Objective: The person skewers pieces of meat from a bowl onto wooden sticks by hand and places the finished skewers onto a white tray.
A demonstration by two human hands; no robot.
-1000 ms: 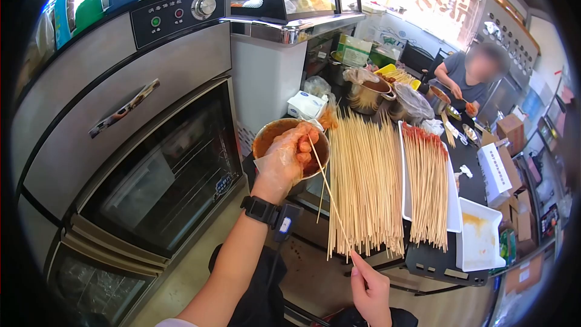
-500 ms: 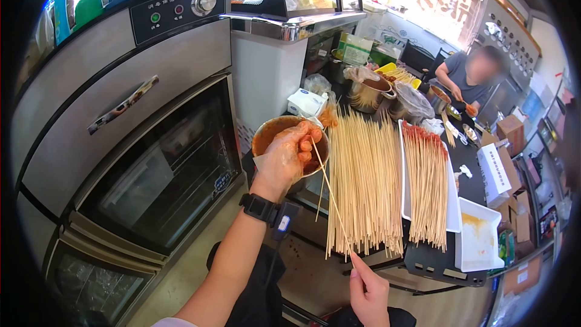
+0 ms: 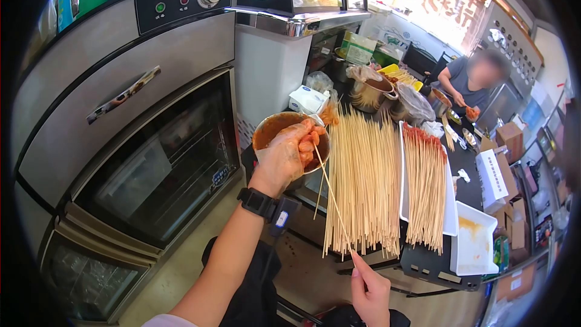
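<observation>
The hands are apart. Left of the skewer pile [image 3: 363,188], the gloved left hand [image 3: 281,154] grips reddish meat [image 3: 308,149] over a bowl [image 3: 325,150]. Below the pile's near end, the right hand [image 3: 370,289] pinches one skewer [image 3: 324,171], its far end at the meat. A white tray [image 3: 451,218] of red-tipped skewers [image 3: 425,188] lies right of the pile.

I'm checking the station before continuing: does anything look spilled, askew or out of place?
Two things: the white tray at the near right corner of the table has an orange-yellow smear, possibly sauce; and a crumpled white scrap lies loose by the white box at right, like litter.
</observation>
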